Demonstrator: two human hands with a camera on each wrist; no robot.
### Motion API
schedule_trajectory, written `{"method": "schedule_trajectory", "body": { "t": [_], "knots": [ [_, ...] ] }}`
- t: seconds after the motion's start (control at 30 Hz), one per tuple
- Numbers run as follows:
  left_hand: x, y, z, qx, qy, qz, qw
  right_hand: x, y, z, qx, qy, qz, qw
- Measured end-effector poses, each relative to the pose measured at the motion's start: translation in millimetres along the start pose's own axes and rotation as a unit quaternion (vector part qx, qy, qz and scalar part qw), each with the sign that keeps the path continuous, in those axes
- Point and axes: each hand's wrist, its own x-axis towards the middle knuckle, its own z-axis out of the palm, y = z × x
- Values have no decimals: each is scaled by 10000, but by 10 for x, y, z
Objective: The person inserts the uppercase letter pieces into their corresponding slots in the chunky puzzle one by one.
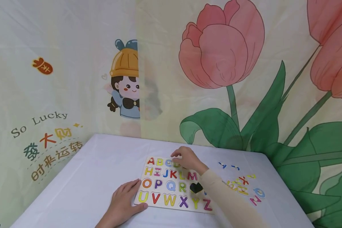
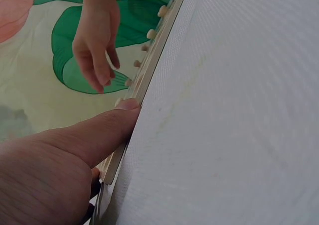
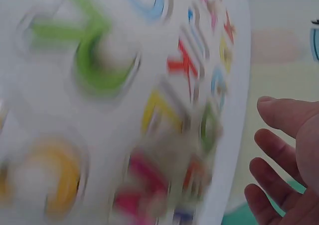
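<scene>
L hand [image 1: 122, 200] touching board [image 1: 163, 185], R hand [image 1: 188, 159] above

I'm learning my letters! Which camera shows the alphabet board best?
The head view: the alphabet board faces up with readable letters, though the right hand and sleeve hide some. The left wrist view shows just its edge and knobs; the right wrist view shows part, blurred.

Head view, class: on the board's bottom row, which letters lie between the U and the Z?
Between the U and Z lie V, W, X and Y, left to right, as the head view shows.
</scene>
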Motion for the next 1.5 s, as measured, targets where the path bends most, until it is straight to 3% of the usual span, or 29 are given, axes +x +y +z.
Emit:
{"method": "schedule_trajectory", "body": {
  "t": [0.4, 0.63, 1.07, 1.23, 1.5],
  "knots": [
    [1, -9, 16, 12, 22, 15, 10000, -656, 1225, -745, -521, 609, 189, 9966],
    [12, -12, 13, 52, -6, 1, 10000, -961, 1676, -963, -472, 575, 606, 9954],
    [2, -1, 16, 23, 11, 13, 10000, -997, 1997, -904, -498, 544, 419, 9964],
    [6, -1, 15, 29, -5, -14, 10000, -970, 2011, -873, -645, 647, 393, 9950],
    [1, -5, 17, 35, 3, 14, 10000, -992, 1898, -866, -634, 713, 721, 9928]
  ]
}}
